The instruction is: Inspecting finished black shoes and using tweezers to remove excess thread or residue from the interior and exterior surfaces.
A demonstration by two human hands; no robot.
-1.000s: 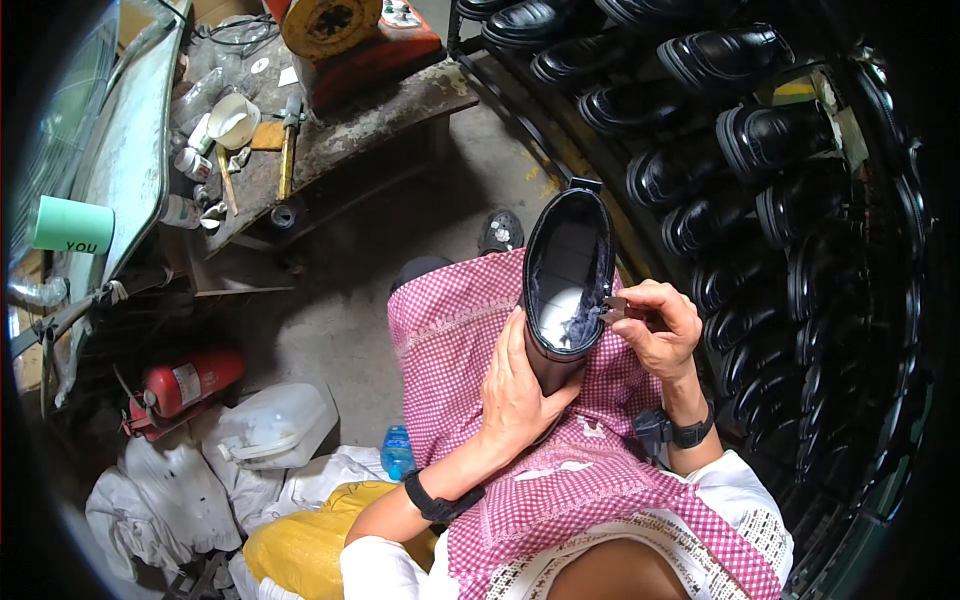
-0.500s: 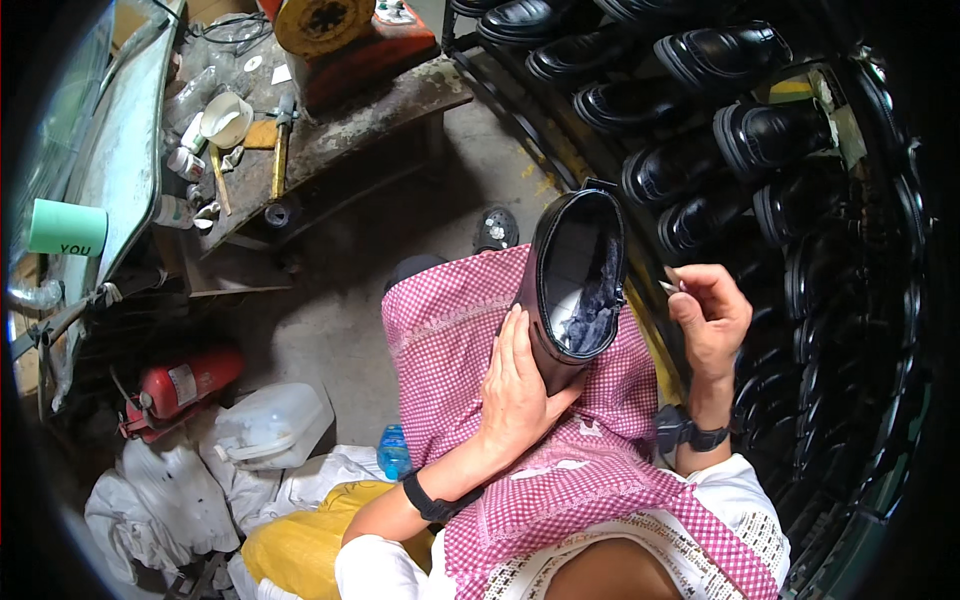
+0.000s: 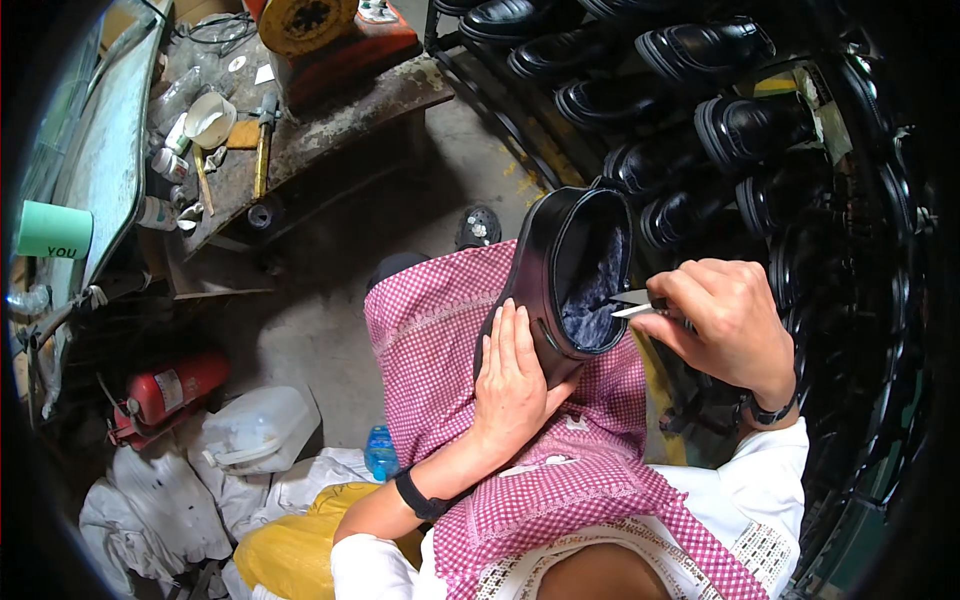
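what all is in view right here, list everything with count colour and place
boot: 1, black, centre
lining: 1, dark blue-grey, inside boot
snips: 1, silver blades, at boot's opening
shoes: many, black, upper right and right
workbench: 1, grey-brown, upper left
machine: 1, orange-red, on workbench
tub: 1, white, on workbench
hammer: 1, yellow handle, on workbench
container: 1, mint green, far left
fire extinguisher: 1, red, lower left
jug: 1, translucent white, lower left
bottle: 1, blue, left of apron
cloths: several, white, lower left
bag or cloth: 1, yellow, bottom left
clog: 1, dark, left of boot
apron: 1, pink-white check, around boot
wristbands: 2, black, both wrists
left hand: 1, bare, holding boot
right hand: 1, bare, holding snips
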